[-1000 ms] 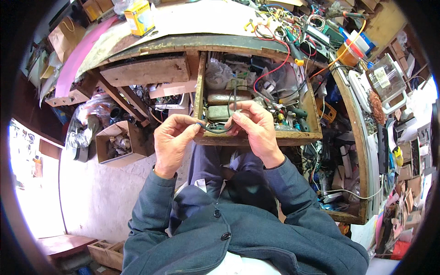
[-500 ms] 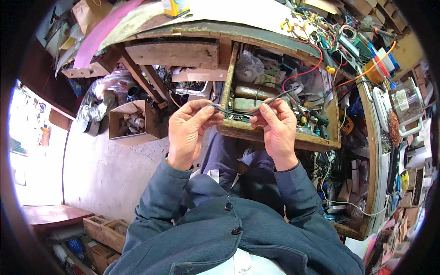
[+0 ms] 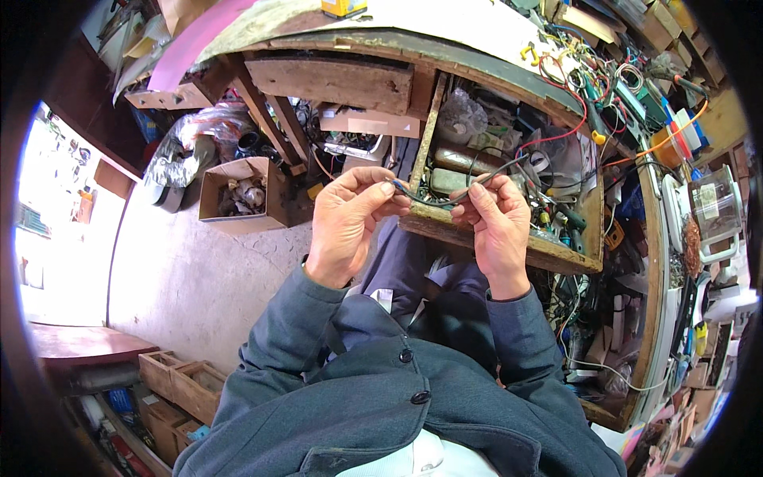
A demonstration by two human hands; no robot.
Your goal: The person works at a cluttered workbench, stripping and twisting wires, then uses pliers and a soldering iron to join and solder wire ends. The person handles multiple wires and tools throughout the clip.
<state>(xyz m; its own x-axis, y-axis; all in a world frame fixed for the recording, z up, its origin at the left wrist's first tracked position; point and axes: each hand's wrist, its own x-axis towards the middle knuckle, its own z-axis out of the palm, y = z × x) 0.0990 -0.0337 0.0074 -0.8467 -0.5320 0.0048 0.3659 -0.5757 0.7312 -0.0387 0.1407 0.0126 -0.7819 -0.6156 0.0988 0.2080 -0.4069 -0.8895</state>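
A dark cable (image 3: 429, 203) sags in a shallow curve between my two hands, above the front edge of a pulled-out wooden drawer. My left hand (image 3: 347, 222) pinches one end of it between thumb and fingers, where a small blue tip shows. Further along, my right hand (image 3: 501, 226) grips the cable the same way, and a length of it runs on past the fingers over the drawer. Inside the drawer (image 3: 509, 248) lie a brown block (image 3: 463, 157), a pale green block (image 3: 447, 181), clear plastic bags and several small parts.
Above the drawer stretches a workbench (image 3: 445, 32) with a yellow box (image 3: 343, 8) on it. Tangled wires and tools (image 3: 588, 87) crowd its right side. A cardboard box (image 3: 238, 219) of parts stands on the floor to the left. Wooden trays (image 3: 184, 381) sit at the lower left.
The view has shifted slightly, so the scene sits a little further right. My hands have come slightly closer together and the cable sags more. Both keep their pinch.
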